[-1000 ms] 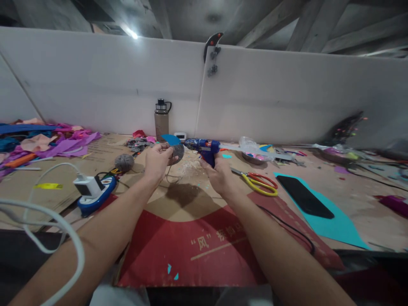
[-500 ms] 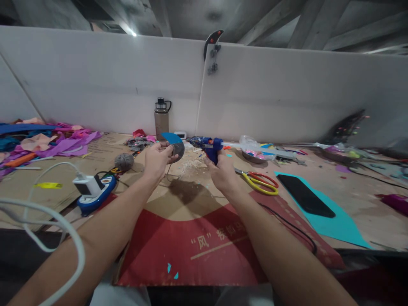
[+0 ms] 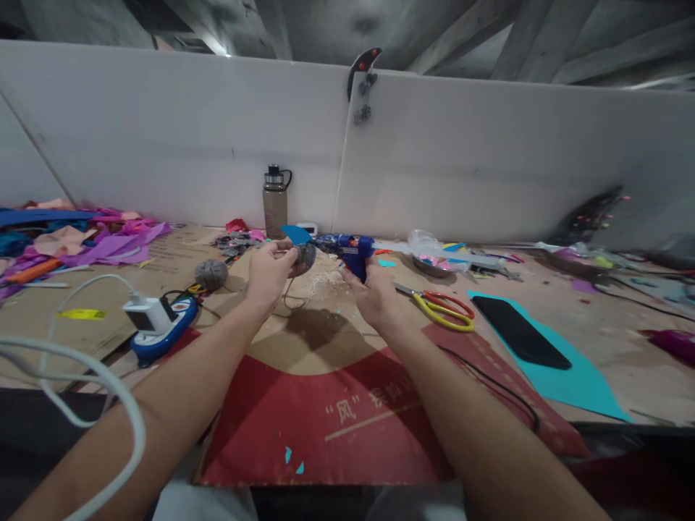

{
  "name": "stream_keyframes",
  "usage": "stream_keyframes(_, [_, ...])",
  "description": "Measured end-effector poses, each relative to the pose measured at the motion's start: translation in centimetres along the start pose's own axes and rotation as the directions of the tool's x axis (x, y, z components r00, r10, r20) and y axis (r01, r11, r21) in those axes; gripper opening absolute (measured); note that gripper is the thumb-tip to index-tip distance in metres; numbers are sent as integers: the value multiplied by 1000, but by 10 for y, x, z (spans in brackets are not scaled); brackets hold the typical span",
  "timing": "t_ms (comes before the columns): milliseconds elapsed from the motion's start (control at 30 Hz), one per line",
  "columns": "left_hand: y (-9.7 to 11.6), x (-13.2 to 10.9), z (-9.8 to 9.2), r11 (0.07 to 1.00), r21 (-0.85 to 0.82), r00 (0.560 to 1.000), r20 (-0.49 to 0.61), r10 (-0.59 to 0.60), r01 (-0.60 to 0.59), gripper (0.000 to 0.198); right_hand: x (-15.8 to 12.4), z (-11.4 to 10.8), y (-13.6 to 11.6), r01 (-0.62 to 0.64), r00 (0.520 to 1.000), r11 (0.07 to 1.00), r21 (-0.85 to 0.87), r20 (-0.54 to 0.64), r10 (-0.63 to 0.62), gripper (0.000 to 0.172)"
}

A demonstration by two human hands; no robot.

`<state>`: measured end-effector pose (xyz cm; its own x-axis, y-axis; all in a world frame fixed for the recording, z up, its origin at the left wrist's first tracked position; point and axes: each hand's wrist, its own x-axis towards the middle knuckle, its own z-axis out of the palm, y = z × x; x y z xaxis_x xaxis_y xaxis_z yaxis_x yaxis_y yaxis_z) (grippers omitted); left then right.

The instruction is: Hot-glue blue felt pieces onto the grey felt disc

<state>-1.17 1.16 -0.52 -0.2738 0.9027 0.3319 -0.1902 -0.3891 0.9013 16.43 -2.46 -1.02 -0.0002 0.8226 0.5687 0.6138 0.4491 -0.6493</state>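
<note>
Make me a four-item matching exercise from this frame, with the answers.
1. Glue gun
2. Scissors
3. Phone
4. Bottle

A. Lying on a turquoise sheet
B. Standing upright by the white panel
C. Held in the right hand
D. Lying with red and yellow handles

Pairs: 1-C, 2-D, 3-A, 4-B

Head-worn view, facing forward and down

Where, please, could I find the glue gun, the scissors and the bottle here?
Glue gun point(image 3: 354, 248): head view, on its blue body.
Scissors point(image 3: 421, 303): head view, yellow handle.
Bottle point(image 3: 275, 210): head view, brown side.
</note>
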Motion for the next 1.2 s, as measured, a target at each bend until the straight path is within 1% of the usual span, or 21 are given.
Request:
stream_keyframes(100, [-2,2,-1,1000,-8,1000,-12,6,-6,23,0,-3,-2,-20,1000,1000,-14,-9,20,33])
stream_keyframes(233, [-3,4,-3,1000,-15,1000,-26,-4,4,21,0,-7,-3,9,999,1000,2,-47,-9,26])
stream_keyframes(300, [-2,4,-3,1000,-21,1000,-27,-11,10,20,0,-6,-3,30,998,999,21,-47,-29,27])
stream_keyframes(433, [2,1,0,999,-23,999,-20,-33,32,20,-2,-1,-1,55,998,997,58,-8,-55,32])
stream_keyframes(633, [6,-3,4,999,14,999,-14,-40,41,17,-2,4,0,74,997,993,96,11,-75,30])
stream_keyframes(867, [0,0,2,999,35,1000,4,-14,14,18,0,6,1,78,996,993,84,40,-82,31])
stream_keyframes(1000, [-1,1,1,999,51,1000,7,-6,6,18,-1,3,-3,63,996,997,39,56,-65,31])
stream_keyframes(1100, [-1,2,-1,999,54,1000,1,0,0,21,-1,0,-5,45,998,999,29,33,-46,34])
stream_keyframes(1200, [0,1,-2,999,35,1000,1,8,-8,25,-1,-2,-4,59,998,996,71,-8,-59,33])
